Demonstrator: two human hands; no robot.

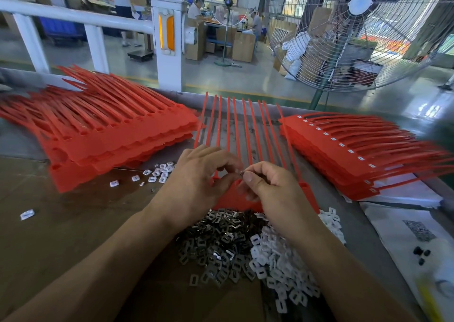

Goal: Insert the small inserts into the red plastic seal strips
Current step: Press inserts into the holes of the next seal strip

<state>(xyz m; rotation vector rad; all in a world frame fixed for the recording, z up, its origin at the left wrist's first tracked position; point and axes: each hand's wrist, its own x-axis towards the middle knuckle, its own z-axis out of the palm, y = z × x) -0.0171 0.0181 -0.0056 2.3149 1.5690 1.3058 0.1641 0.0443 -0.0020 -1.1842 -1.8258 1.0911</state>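
1. Left hand point(196, 179): over the near end of the centre seal strip sheet, fingers curled, fingertips meeting those of the right hand.
2. Right hand point(272, 189): just beside the left, fingers curled; thumb and forefinger pinch a small dark insert point(242, 173) where the two hands meet.
3. Seal strip sheet point(235, 130), red: flat on the tabletop point(61, 223) under both hands, its thin tails fanning away from the person; near edge partly hidden by the hands.
4. Metal inserts point(216, 240), grey pile: on the tabletop between the forearms, just below the sheet.
5. White inserts point(277, 265), pile: touching the grey pile on its right side.
6. Scattered white inserts point(157, 173): a few loose pieces left of the left hand.
7. Left stack of red strips point(103, 137): several layers, left of the centre sheet.
8. Right stack of red strips point(348, 149): white pieces visible in a row along its heads.
9. Standing fan point(353, 26): beyond the tabletop, upper right.
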